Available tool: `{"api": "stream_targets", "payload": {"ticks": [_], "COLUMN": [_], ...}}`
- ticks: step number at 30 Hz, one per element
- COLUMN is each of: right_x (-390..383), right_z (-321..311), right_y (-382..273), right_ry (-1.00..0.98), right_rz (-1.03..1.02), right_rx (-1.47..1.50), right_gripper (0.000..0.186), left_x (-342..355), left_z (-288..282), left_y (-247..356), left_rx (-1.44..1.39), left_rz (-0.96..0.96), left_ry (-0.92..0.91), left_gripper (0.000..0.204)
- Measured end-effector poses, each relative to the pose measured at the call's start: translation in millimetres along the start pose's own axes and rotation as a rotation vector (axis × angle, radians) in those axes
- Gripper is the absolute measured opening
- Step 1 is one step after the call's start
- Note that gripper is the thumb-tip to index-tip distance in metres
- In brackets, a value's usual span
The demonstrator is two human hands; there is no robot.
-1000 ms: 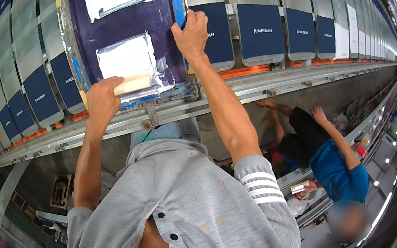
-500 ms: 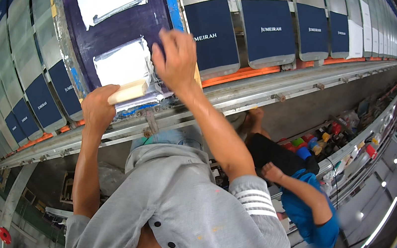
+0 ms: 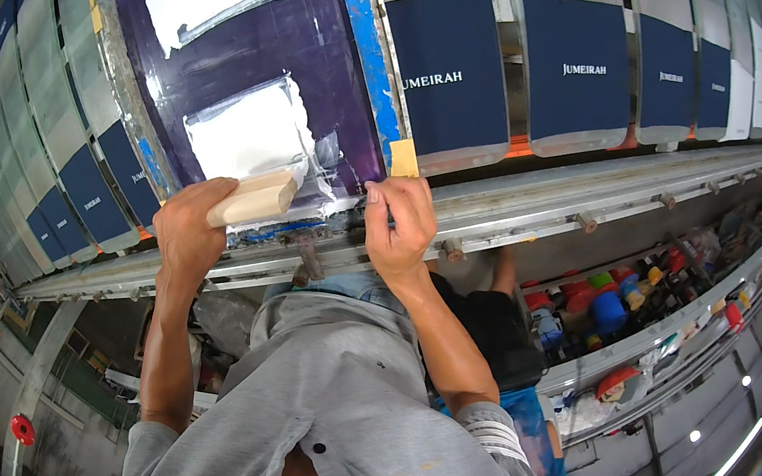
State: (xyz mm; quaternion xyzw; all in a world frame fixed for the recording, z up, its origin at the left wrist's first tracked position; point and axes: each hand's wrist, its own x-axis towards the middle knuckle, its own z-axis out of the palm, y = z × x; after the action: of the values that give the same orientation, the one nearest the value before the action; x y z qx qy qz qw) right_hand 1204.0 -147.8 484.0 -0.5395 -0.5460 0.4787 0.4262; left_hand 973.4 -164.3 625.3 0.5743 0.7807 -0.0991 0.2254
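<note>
Before me lies a screen-printing frame point(image 3: 384, 84) with dark purple mesh, blue tape along its edges and two patches of white ink point(image 3: 246, 129). A pale wooden squeegee point(image 3: 256, 200) leans across the near part of the mesh, below the nearer patch. My left hand point(image 3: 190, 224), at the near left corner of the frame, is closed round the squeegee's left end. My right hand point(image 3: 399, 226) is at the near right corner, its fingers curled onto the frame's edge by a piece of yellow tape point(image 3: 402, 158). The blade under the wood is hidden.
Rows of boards with dark blue fabric panels point(image 3: 580, 81) run along both sides of the frame. A metal rail point(image 3: 540, 199) passes in front. To my right, a co-worker in blue point(image 3: 524, 430) stands close to a shelf with colourful containers point(image 3: 610, 312).
My right hand has come down from above the mesh to the frame's near right corner, and its fingers have closed. The left hand keeps the squeegee. The view has shifted; the co-worker appears lower.
</note>
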Motion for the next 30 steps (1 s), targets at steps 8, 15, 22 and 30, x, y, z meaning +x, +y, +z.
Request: {"api": "stream_targets", "payload": {"ticks": [8,15,22,30], "right_x": [3.3,45.9,134.9,81.8], "right_z": [6.5,-5.4,57.3,68.0], "right_y": [-3.3,-67.2,-122.7,-82.2], "right_ry": [-0.001,-0.23,-0.935,-0.823], "right_rz": [0.021,-0.172,-0.608,-0.605], "right_rx": [0.023,-0.026,-0.525,-0.55], "right_gripper": [0.008,0.019,0.032,0.02], "left_x": [-6.7,-65.5,37.2,11.0], "left_z": [-3.0,11.0,-42.5,-0.7], "left_y": [-1.1,0.4,-24.3,-21.0], "left_rx": [-0.015,-0.078,0.045,-0.051], "left_rz": [0.038,0.055,0.006,0.073], "left_ry": [0.06,0.126,0.006,0.187], "left_gripper": [0.038,0.049,0.035,0.028]}}
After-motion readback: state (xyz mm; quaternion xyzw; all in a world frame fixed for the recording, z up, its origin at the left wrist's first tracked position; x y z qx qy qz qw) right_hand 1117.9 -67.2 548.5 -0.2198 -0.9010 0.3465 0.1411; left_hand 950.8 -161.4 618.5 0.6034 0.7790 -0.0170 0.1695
